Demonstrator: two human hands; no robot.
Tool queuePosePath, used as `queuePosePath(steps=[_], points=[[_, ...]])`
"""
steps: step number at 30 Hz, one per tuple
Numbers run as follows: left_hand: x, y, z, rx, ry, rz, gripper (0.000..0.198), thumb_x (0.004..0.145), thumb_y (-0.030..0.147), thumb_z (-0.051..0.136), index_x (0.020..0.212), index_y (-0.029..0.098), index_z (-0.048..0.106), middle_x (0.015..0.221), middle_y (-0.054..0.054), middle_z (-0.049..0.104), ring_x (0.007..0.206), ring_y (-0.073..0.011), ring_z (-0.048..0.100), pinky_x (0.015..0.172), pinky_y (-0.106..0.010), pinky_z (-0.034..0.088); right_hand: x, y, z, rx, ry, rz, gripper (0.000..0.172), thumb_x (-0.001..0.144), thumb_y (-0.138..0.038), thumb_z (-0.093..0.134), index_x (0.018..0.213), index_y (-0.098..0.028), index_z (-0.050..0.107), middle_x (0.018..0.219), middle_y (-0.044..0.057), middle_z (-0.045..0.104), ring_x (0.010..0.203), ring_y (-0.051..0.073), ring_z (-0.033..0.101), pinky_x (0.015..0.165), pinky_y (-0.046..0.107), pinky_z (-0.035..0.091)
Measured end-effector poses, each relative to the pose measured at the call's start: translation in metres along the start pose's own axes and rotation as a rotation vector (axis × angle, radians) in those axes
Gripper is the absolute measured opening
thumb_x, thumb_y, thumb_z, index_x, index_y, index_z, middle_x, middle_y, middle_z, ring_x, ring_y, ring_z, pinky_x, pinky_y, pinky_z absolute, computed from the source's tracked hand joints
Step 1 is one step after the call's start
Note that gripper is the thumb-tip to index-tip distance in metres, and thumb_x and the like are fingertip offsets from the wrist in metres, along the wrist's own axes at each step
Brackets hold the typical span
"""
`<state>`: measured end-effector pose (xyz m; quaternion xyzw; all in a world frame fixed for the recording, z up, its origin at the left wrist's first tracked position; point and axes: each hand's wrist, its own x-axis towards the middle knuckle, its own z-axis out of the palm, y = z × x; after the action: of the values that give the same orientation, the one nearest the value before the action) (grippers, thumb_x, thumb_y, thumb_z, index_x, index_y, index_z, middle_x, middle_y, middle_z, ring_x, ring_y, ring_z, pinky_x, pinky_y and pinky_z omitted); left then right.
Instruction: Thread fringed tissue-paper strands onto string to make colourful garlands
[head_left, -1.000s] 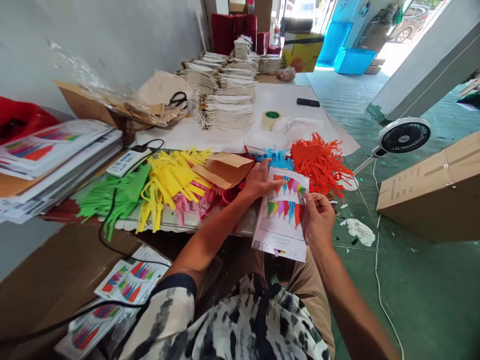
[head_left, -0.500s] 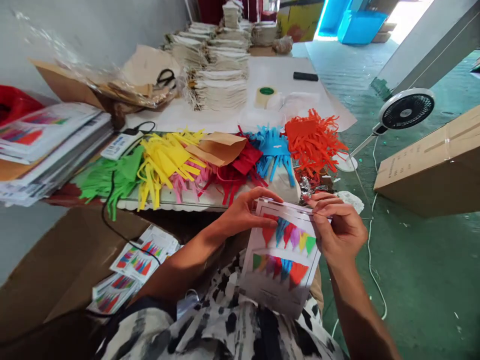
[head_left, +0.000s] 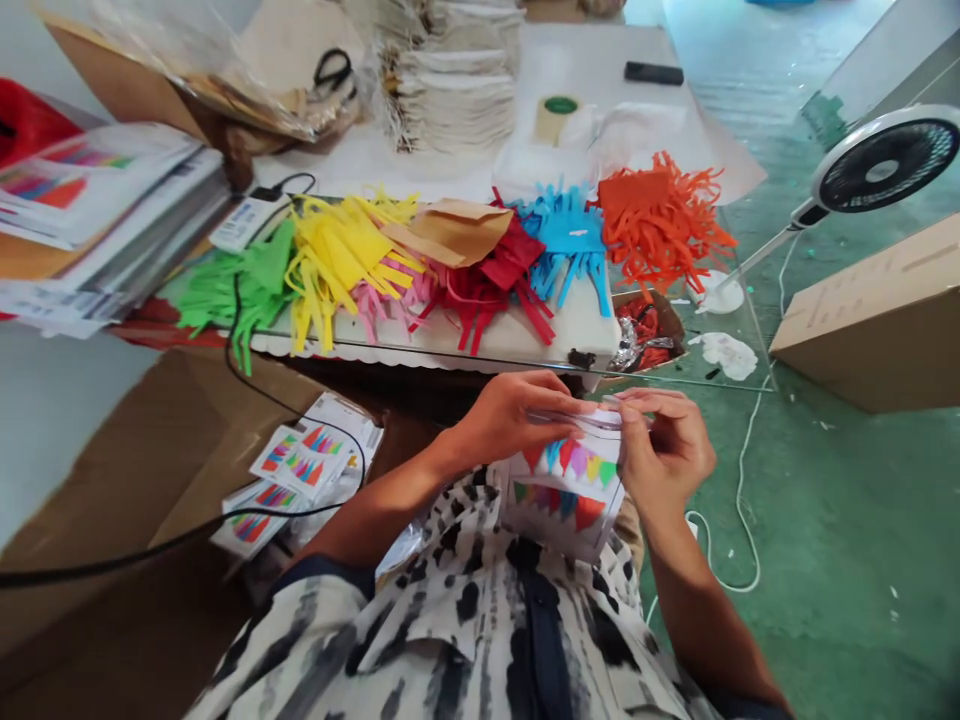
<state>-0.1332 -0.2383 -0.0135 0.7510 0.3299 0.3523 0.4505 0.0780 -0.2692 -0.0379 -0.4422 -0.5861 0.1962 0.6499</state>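
Observation:
Close over my lap I hold a white printed packet (head_left: 568,492) showing rows of coloured pennants. My left hand (head_left: 508,415) is closed on its top left edge, thumb and fingers pinching the rim. My right hand (head_left: 665,447) is closed on the top right corner. Just beyond my hands lies a white board (head_left: 480,345) bearing paper tassels in a row: green (head_left: 225,290), yellow (head_left: 341,255), pink (head_left: 386,300), red (head_left: 487,285), blue (head_left: 566,235) and orange (head_left: 660,220).
More printed packets (head_left: 304,465) lie on a brown carton at lower left, crossed by a black cable (head_left: 240,330). Stacked cards (head_left: 90,220) sit at left. Beyond are paper bag piles (head_left: 450,90), tape (head_left: 556,115), scissors (head_left: 334,70). A fan (head_left: 877,165) and carton (head_left: 870,320) stand on the green floor at right.
Both hands have pulled the packet from the tassel board down toward my lap, moving their grip to its top edge. The view has tilted downward.

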Motion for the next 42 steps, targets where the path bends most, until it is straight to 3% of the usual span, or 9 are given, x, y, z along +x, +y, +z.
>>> queuePosePath(steps=[6,14,19,23,27,31,34,38,42], points=[[0.003,-0.004,0.009,-0.07,0.01,-0.03,0.031,0.092,0.036,0.082,0.121,0.024,0.083,0.107,-0.008,0.078,0.091,-0.0155,0.074,0.079,-0.024,0.055,-0.001,-0.004,-0.014,0.013,0.088,0.079,0.009,0.095,-0.024,0.074,0.094,-0.022,0.065,0.09,-0.001,0.068,0.082,0.018,0.073,0.076,0.037,0.061],[0.008,0.006,0.009,0.011,-0.042,-0.031,0.024,0.092,0.033,0.08,0.112,0.022,0.086,0.102,-0.007,0.079,0.088,-0.0156,0.074,0.078,-0.024,0.055,-0.006,-0.001,-0.018,-0.662,-0.077,-0.326,0.013,0.098,-0.014,0.066,0.109,-0.021,0.067,0.099,0.006,0.074,0.098,0.021,0.071,0.077,0.032,0.06],[0.003,0.007,0.017,0.111,0.024,-0.03,0.036,0.082,0.045,0.09,0.111,0.024,0.086,0.102,-0.006,0.078,0.083,-0.0147,0.072,0.072,-0.023,0.053,-0.006,0.002,-0.016,-0.748,-0.045,-0.385,0.013,0.1,-0.013,0.063,0.111,-0.019,0.065,0.1,0.008,0.073,0.095,0.021,0.071,0.072,0.03,0.056],[0.0,0.002,0.024,0.137,0.082,0.012,0.023,0.087,0.038,0.087,0.104,0.022,0.087,0.101,-0.005,0.079,0.079,-0.0122,0.071,0.07,-0.021,0.052,-0.008,0.002,-0.019,-0.72,-0.043,-0.373,0.014,0.1,-0.015,0.063,0.112,-0.022,0.066,0.099,0.007,0.072,0.095,0.021,0.07,0.07,0.03,0.056],[-0.001,-0.001,0.026,0.119,0.108,0.077,0.021,0.088,0.037,0.086,0.102,0.021,0.087,0.098,-0.005,0.079,0.079,-0.0119,0.072,0.074,-0.022,0.054,-0.008,0.001,-0.021,-0.584,-0.026,-0.277,0.013,0.097,-0.016,0.068,0.108,-0.022,0.067,0.098,0.004,0.071,0.094,0.02,0.069,0.069,0.03,0.056],[-0.002,-0.001,0.027,0.11,0.157,0.083,0.023,0.087,0.038,0.087,0.104,0.022,0.087,0.094,-0.004,0.078,0.077,-0.0113,0.072,0.071,-0.021,0.053,0.002,-0.01,-0.03,-0.192,-0.022,0.007,0.004,0.098,-0.024,0.07,0.099,-0.023,0.066,0.097,0.002,0.067,0.097,0.021,0.07,0.09,0.042,0.06],[-0.002,-0.001,0.028,0.154,0.175,0.068,0.029,0.086,0.044,0.087,0.103,0.021,0.087,0.093,-0.005,0.078,0.075,-0.0115,0.07,0.069,-0.021,0.052,0.012,-0.025,-0.042,0.024,-0.209,0.156,0.006,0.095,-0.027,0.075,0.094,-0.026,0.069,0.107,0.003,0.067,0.113,0.024,0.069,0.105,0.05,0.056],[0.0,-0.002,0.029,0.197,0.135,0.072,0.032,0.087,0.049,0.085,0.104,0.022,0.086,0.096,-0.006,0.078,0.076,-0.0128,0.07,0.069,-0.022,0.051,0.016,-0.04,-0.055,0.018,-0.532,0.253,0.006,0.094,-0.029,0.078,0.091,-0.026,0.073,0.13,0.006,0.066,0.132,0.028,0.062,0.115,0.053,0.049],[0.003,0.001,0.028,0.182,0.078,0.071,0.022,0.09,0.04,0.083,0.1,0.02,0.085,0.096,-0.007,0.077,0.079,-0.0134,0.07,0.07,-0.022,0.051,0.013,-0.043,-0.053,-0.002,-0.605,0.317,0.006,0.097,-0.031,0.074,0.096,-0.026,0.071,0.125,0.006,0.071,0.127,0.027,0.065,0.11,0.051,0.052]])
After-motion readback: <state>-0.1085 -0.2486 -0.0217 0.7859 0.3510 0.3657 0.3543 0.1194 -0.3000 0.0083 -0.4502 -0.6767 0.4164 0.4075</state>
